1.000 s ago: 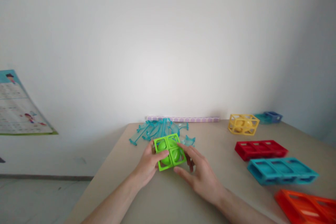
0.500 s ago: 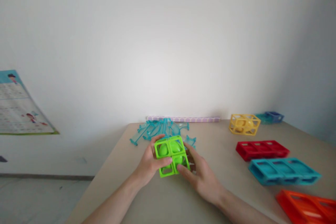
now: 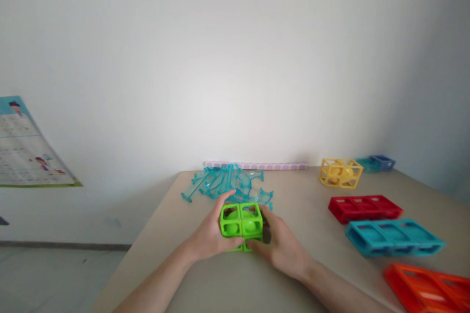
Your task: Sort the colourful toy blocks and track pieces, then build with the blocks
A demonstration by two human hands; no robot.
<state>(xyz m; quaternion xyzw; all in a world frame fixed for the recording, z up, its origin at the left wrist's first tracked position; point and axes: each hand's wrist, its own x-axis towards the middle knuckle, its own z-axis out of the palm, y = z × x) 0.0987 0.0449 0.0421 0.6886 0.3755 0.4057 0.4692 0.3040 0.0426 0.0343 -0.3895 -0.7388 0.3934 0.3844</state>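
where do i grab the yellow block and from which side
The yellow block is likely best pinched from above by its left and right outer bars: it is an open frame with rounded shapes inside, and the red block lies on its near side.

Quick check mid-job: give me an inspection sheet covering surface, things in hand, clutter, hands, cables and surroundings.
Surface: beige table, against a pale wall.
Things in hand: green block, rounded green shapes inside its openings; table contact unclear.
Clutter: heaped translucent blue pieces; patterned purple strip by the wall; to the right, yellow frame, red frame, teal frame, orange frame, partly out of view.
Hands: left hand and right hand grip the green block from either side.
Cables: nothing seen.
Surroundings: poster at far left.
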